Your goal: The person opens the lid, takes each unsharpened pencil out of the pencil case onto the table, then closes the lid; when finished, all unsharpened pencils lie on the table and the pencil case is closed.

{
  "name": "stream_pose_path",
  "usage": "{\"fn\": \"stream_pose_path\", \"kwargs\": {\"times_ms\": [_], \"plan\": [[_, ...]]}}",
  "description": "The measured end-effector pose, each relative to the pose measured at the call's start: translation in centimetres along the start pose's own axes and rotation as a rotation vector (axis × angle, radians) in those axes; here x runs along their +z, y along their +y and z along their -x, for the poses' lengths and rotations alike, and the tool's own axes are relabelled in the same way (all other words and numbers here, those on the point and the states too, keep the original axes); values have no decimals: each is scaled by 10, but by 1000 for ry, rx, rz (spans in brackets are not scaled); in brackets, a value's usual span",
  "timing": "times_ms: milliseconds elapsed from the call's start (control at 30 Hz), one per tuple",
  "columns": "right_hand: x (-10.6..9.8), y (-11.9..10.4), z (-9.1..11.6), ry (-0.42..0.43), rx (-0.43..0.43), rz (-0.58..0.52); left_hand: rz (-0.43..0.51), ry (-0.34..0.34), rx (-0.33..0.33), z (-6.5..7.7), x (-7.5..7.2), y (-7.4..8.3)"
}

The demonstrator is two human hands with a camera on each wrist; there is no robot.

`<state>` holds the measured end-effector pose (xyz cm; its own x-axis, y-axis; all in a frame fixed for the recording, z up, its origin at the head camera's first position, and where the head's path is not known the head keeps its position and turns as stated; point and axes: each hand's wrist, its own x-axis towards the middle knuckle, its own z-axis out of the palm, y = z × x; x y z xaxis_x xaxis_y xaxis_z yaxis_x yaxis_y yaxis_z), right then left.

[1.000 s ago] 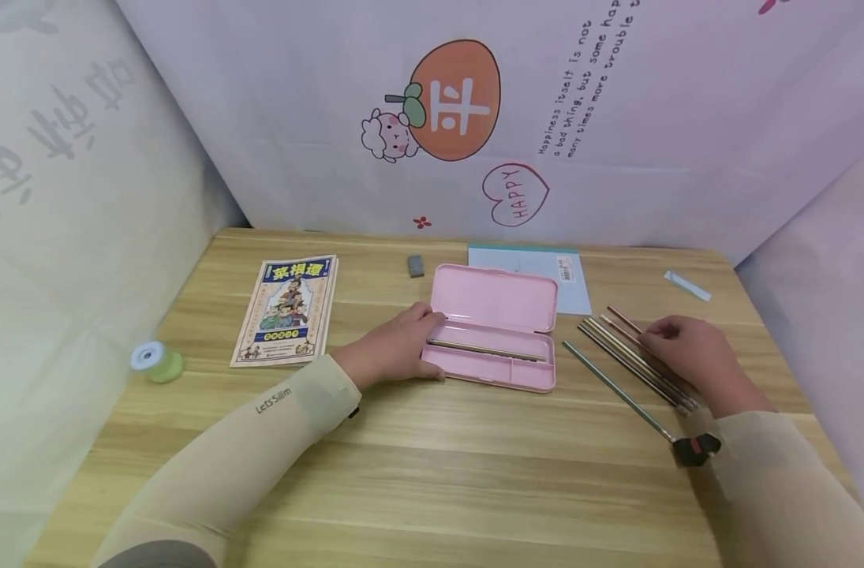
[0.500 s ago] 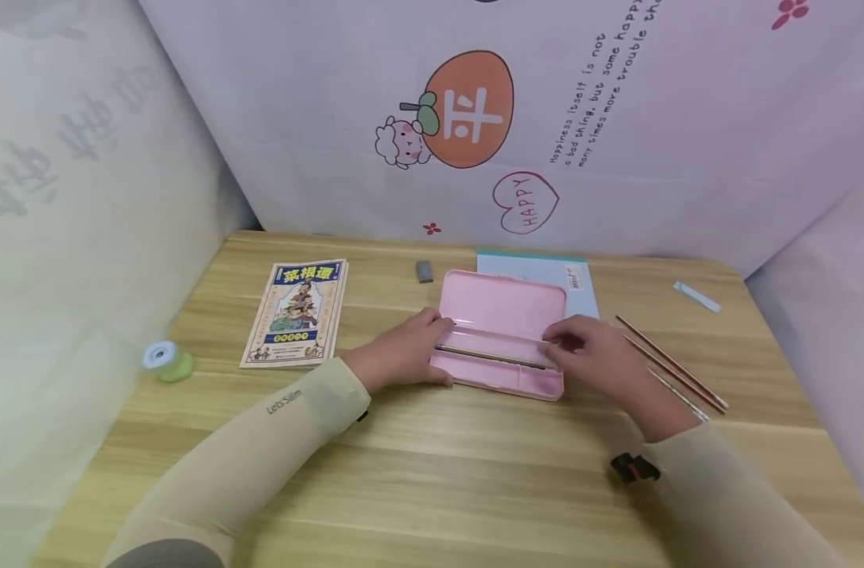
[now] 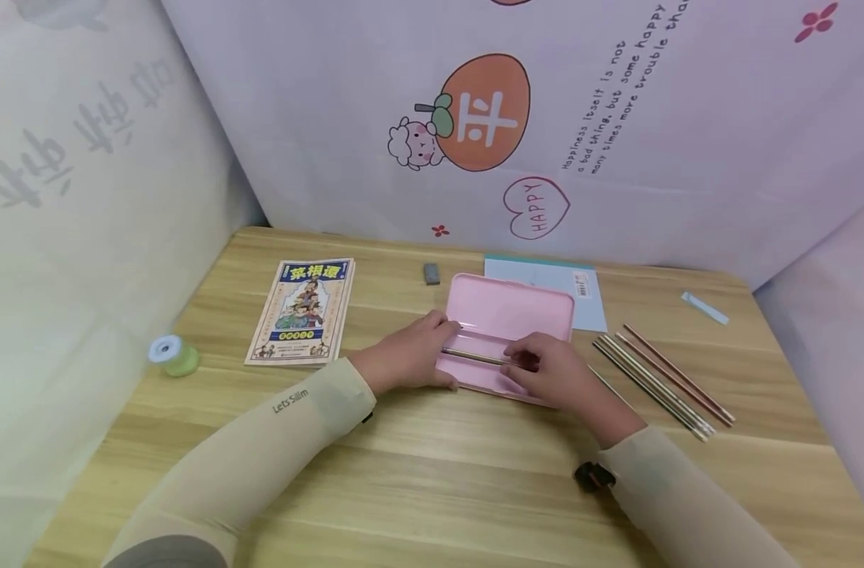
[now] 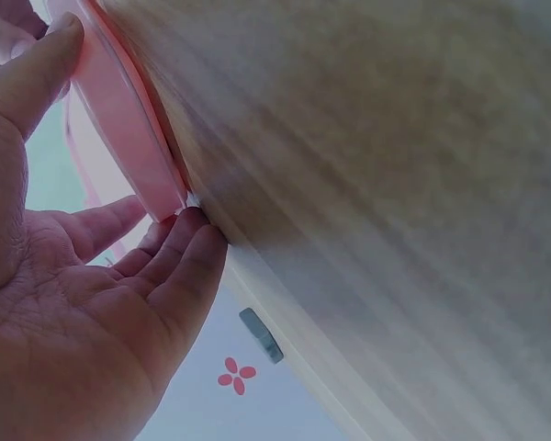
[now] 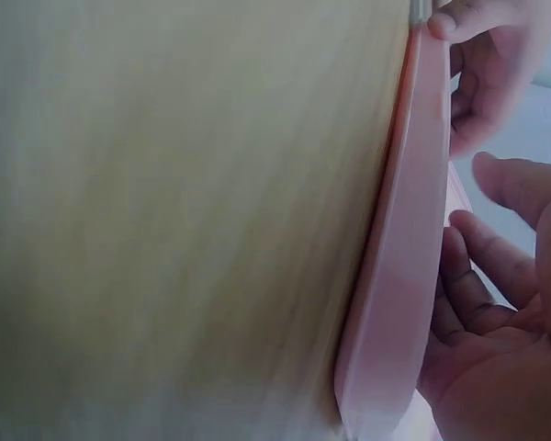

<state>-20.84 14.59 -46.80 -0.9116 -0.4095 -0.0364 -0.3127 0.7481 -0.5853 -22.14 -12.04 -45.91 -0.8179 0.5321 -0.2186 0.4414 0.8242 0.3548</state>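
An open pink pencil case (image 3: 510, 306) lies on the table, its lid folded back. My left hand (image 3: 412, 353) grips its left end; in the left wrist view the thumb is on the front wall and the fingertips (image 4: 188, 230) curl at the corner. Pencils (image 3: 473, 357) lie along the long compartment. My right hand (image 3: 555, 372) reaches over the case's right half, thumb and fingers down inside. Seen from the right wrist, that thumb (image 5: 510, 179) and the index finger stand apart, with nothing showing between them. The right hand hides the case's small compartment.
Several loose pencils (image 3: 662, 383) lie right of the case. A light blue notebook (image 3: 589, 310) sits partly under the lid. Farther off are a grey eraser (image 3: 432, 274), a pale blue strip (image 3: 705, 308), a book (image 3: 301, 310) and a green sharpener (image 3: 176, 356).
My right hand has moved left from the loose pencils to the case's right edge, then farther in over its compartments. My left hand has kept its grip on the left end.
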Motion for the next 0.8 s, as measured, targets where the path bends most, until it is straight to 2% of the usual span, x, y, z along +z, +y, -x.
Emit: {"fn": "stream_pose_path", "kwargs": {"times_ms": [233,433,633,800], "plan": [[2,-4,-1,-22,-21,33,3,6,8,0,0,-1],[5,-6,-5,-64,38,51,8,1,12,-1,1,-2],[7,-6,-8,-98,110,25,-11,3,20,-1,0,-2],[8,-6,-10,-107,136,1,-17,7,23,-1,-1,-1]]}}
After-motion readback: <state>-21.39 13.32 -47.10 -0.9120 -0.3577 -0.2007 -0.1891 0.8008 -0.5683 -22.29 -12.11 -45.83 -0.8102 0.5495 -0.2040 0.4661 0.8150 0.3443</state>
